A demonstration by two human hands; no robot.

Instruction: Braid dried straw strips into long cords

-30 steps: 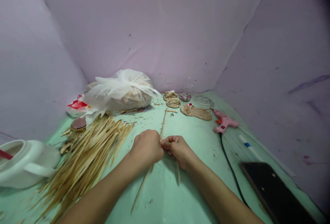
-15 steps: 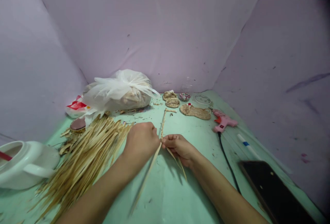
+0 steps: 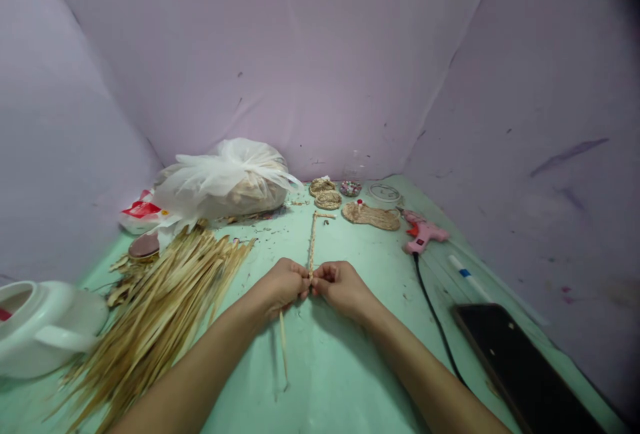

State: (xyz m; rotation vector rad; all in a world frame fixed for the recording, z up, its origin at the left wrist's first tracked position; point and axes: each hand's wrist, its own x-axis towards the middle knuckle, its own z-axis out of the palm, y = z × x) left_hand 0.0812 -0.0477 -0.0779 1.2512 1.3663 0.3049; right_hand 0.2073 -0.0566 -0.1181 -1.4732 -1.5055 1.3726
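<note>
A thin braid of straw-coloured strips [image 3: 313,244] lies on the green tabletop, running away from me, with its far end bent to the right. My left hand [image 3: 286,284] pinches the near end of it from the left. Opposite, my right hand [image 3: 343,287] grips the same end between thumb and fingers, and the fingertips of both hands nearly touch. A loose strip [image 3: 283,347] hangs down from under my left hand. Other strand ends are hidden by the fingers. Left of my hands lies a heap of dried, flat strips [image 3: 165,314].
Behind the heap sits a tied white plastic bag [image 3: 225,181]. A white pot [image 3: 55,327] stands far left. Woven round pieces [image 3: 328,201], a sole-shaped woven piece [image 3: 371,216] and a bead container [image 3: 351,188] lie at the back. On the right are a pink glue gun [image 3: 424,231] and a phone [image 3: 525,367].
My left hand has lowered and turned, so its fingers now pinch at the braid's end. The loose strip on the right no longer shows; one hangs under my left hand. The view shifted slightly.
</note>
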